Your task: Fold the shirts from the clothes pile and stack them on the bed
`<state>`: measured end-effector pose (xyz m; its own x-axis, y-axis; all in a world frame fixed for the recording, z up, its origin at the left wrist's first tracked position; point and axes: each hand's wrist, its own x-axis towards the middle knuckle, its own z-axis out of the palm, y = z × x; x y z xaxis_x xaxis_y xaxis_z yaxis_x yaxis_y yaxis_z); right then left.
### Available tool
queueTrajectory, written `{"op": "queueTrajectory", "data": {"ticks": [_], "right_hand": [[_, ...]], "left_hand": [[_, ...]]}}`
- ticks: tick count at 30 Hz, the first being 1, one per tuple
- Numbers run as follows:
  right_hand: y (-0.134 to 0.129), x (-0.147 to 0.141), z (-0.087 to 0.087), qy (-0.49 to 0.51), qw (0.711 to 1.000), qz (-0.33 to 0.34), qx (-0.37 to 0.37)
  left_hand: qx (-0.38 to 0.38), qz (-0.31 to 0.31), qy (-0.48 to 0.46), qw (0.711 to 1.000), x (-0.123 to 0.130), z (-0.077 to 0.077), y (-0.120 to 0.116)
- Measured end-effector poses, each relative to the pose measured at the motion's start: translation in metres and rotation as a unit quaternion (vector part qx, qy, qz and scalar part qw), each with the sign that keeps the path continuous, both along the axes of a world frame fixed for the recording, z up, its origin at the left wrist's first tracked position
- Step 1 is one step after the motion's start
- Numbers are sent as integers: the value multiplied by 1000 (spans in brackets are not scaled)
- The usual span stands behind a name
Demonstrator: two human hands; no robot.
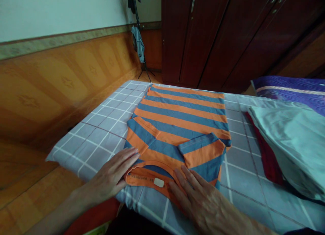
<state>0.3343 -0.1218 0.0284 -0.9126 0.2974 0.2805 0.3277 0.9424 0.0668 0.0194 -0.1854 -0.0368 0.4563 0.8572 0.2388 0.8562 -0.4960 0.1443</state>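
An orange and blue-grey striped T-shirt (167, 126) lies spread on the bed, its neckline towards me. Both short sleeves are folded inward over the body. At the collar a small white label (158, 182) shows inside the back of the neck. My left hand (118, 169) rests on the shoulder left of the neckline, fingers stretched out and close together. On the right of the collar, my right hand (196, 194) lies flat with its fingers extended on the fabric. Neither hand grips anything that I can see.
The bed has a grey checked sheet (101, 130). To the right are a pile of folded clothes (286, 137), pale on top with dark red beneath, and a purple quilted cover (291, 89). A dark red wardrobe (203, 35) and a clothes stand (138, 35) are behind.
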Motion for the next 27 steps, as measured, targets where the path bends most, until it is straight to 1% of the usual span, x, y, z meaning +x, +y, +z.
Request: {"op": "queueTrajectory", "data": {"ticks": [2, 3, 5, 6, 7, 9, 11, 13, 16, 18, 20, 21, 23, 25, 27], "right_hand": [[-3, 2, -21, -1, 1000, 10, 24], [-4, 4, -33, 15, 999, 3, 38], [-7, 12, -52, 44, 996, -29, 67], [-8, 18, -58, 45, 995, -47, 74], [-9, 23, -61, 31, 995, -62, 74], [-11, 35, -60, 3, 995, -75, 71], [-11, 44, -55, -2, 995, -69, 79], [-11, 49, -55, 10, 994, -58, 96], [-9, 51, -68, 23, 995, -56, 81], [-7, 49, -81, 58, 995, -71, 47], [-5, 47, -87, 105, 991, -86, 10], [-4, 48, -85, 117, 989, -92, -12], [-3, 51, -72, 119, 987, -97, -55], [-5, 59, -51, 109, 985, -104, -87], [-9, 69, -30, 104, 982, -118, -102]], "left_hand": [[12, -5, 16, 1000, -5, -2, 6], [17, -10, 22, 1000, -7, -3, 9], [18, -27, 33, 999, -12, -4, 15], [13, -38, 39, 998, -14, -4, 18], [6, -49, 45, 998, -16, -4, 20], [-9, -65, 58, 996, -19, -4, 21], [-3, -77, 61, 995, -22, -4, 22], [18, -86, 62, 994, -25, -4, 23], [57, -110, 62, 990, -28, -4, 27], [75, -131, 53, 987, -27, -2, 31], [83, -143, 31, 986, -25, 1, 34], [84, -145, 19, 986, -24, 4, 36], [84, -152, -1, 985, -21, 12, 38], [79, -162, -9, 984, -19, 23, 38], [61, -176, -7, 983, -16, 37, 33]]}}
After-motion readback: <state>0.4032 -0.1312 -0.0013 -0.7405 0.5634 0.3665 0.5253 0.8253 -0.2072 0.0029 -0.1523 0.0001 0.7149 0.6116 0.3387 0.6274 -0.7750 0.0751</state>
